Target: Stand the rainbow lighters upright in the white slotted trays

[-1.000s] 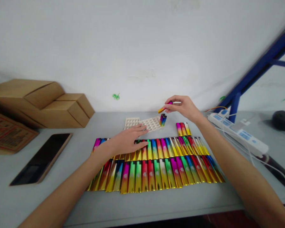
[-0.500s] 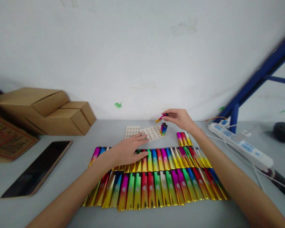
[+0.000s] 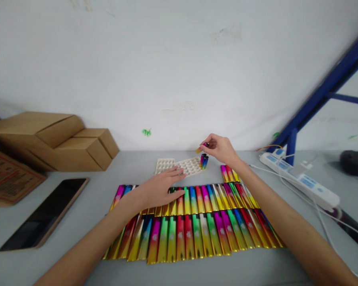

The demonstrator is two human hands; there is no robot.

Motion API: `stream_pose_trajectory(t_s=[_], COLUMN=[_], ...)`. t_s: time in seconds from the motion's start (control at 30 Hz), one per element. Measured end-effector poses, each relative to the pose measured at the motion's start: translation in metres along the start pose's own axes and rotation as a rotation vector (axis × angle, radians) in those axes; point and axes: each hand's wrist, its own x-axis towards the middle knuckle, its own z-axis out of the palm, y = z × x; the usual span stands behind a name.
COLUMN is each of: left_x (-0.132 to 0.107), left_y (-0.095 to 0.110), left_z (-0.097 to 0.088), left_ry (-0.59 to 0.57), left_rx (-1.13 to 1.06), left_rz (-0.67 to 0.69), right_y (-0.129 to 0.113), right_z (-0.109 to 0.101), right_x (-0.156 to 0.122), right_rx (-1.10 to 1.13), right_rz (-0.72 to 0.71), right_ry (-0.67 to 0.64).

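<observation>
The rainbow tube [image 3: 199, 149] is up in the air at the far side of the table [image 3: 92, 190], just above and behind the right end of the white tray [image 3: 179, 166]. It is tilted, with its yellow end pointing left and slightly down. The right hand [image 3: 220, 149] pinches it, the fingers [image 3: 210, 143] closed on its dark end.

Directly below it, two more standing tubes [image 3: 204, 161] sit upright and side by side at the tray's right edge. The rest of the tray shows rows of small round pockets.

The left hand [image 3: 158, 187] lies palm down with its fingers spread and flat, gripping nothing. It rests on the left part of the back row of sleeves [image 3: 214, 194], and its fingertips reach near the tray's near edge; I cannot tell whether they touch it.

The back row is a band of shiny multicoloured sleeves laid side by side. The front row of sleeves [image 3: 203, 232] lies just before it, closer to the table's near edge and overlapping it slightly. Three loose sleeves [image 3: 230, 173] lie together just behind the right end of the back row, under the right wrist.

To the left a dark phone [image 3: 44, 212] lies flat. Plain cardboard boxes [image 3: 62, 139] are stacked against the wall [image 3: 167, 59], with a printed carton [image 3: 8, 174] beside them. A small green mark [image 3: 146, 132] sits low on the wall.

To the right, a white power strip [image 3: 298, 176] with cables lies near a blue frame [image 3: 319, 95]. A blurred black object [image 3: 355, 161] lies beyond it.
</observation>
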Motion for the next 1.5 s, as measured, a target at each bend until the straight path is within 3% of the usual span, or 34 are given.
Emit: stream_pose_trajectory(t_s=[0.5,0.83,1.0,1.5], left_x=[0.001,0.001,0.001,0.001], left_y=[0.001,-0.002,-0.002,0.001], left_z=[-0.001,0.001,0.001,0.000], left_ry=[0.007,-0.006,0.001,-0.007], left_rx=[0.006,0.010,-0.004,0.004], left_rz=[-0.002,0.004,0.005,0.010], right_y=[-0.012,-0.003,0.002,0.002], right_z=[0.001,-0.015,-0.018,-0.025], right_x=[0.002,0.003,0.003,0.006], right_rx=[-0.163,-0.005,-0.003,-0.006], right_rz=[-0.249,-0.099,-0.130,-0.070], right_ry=[-0.087,-0.244,-0.356,-0.396])
